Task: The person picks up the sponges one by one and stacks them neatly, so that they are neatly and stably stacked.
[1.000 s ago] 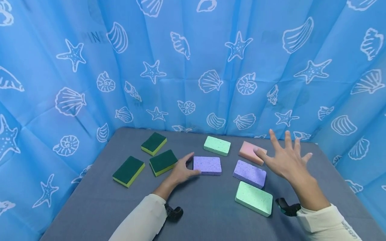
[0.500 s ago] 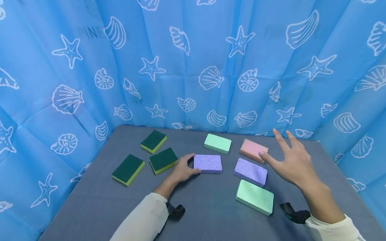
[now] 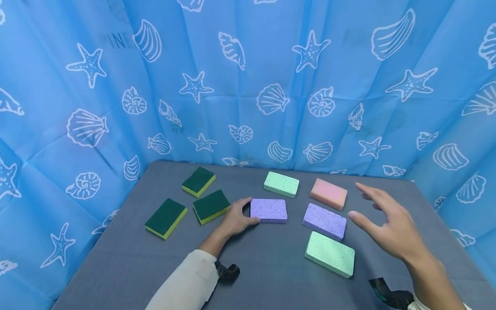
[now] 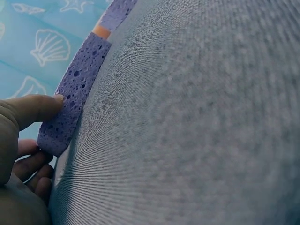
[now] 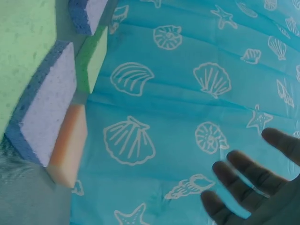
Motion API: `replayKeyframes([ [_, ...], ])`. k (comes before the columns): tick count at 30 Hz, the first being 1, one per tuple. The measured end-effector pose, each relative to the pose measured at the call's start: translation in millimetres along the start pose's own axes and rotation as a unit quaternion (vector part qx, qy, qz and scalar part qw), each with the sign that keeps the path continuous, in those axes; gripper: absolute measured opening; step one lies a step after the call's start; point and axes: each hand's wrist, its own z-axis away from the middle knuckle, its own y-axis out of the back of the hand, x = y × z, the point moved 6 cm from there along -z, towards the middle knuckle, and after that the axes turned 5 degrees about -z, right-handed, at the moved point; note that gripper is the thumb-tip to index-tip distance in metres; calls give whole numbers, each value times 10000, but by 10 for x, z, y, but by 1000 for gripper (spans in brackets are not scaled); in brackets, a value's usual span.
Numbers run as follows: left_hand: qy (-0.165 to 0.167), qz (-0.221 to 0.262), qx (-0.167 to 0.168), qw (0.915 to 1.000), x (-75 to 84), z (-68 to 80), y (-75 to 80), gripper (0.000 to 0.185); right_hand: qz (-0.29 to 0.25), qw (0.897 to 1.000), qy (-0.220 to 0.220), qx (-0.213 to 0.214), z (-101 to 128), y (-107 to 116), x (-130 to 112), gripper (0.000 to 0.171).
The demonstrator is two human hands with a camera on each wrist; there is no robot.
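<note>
My left hand (image 3: 234, 217) grips the left end of a purple sponge (image 3: 269, 210) lying flat mid-table. In the left wrist view its thumb (image 4: 47, 107) presses the sponge's near side, while the other fingers sit by its end and are partly hidden. Fingers spread, my right hand (image 3: 395, 226) hovers over the table's right side, holding nothing. Nearest it are a second purple sponge (image 3: 324, 220), a pink sponge (image 3: 328, 193) and a mint green sponge (image 3: 330, 254). Another mint green sponge (image 3: 281, 184) lies behind the gripped one.
Three green-and-yellow scrub sponges lie left of my left hand: one at the back (image 3: 199, 181), one beside the hand (image 3: 211, 206), one farther left (image 3: 165, 217). A blue shell-print curtain (image 3: 232, 107) surrounds the grey-covered table (image 3: 271, 275) at the back and sides.
My right hand has drawn right and toward me, off the pink sponge, turning as it went. My left hand stays at the purple sponge. The head view has shifted slightly.
</note>
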Motion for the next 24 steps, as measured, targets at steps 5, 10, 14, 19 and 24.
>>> replayKeyframes([
  [5,22,56,-3,10000,4,-6,-8,71,-392,9988,289,63,116,-13,27,67],
  [10,-16,132,14,9999,12,-22,-6,71,-637,9976,226,-149,239,-92,127,67],
  [14,-59,171,24,9998,25,-24,9,71,-566,9977,-61,-357,350,-195,262,65],
  [19,-18,198,16,9998,29,-12,25,71,-390,9939,-710,-743,478,-352,450,62],
  [24,3,161,0,9999,18,5,13,71,-403,9871,-1191,-990,591,-451,590,62],
])
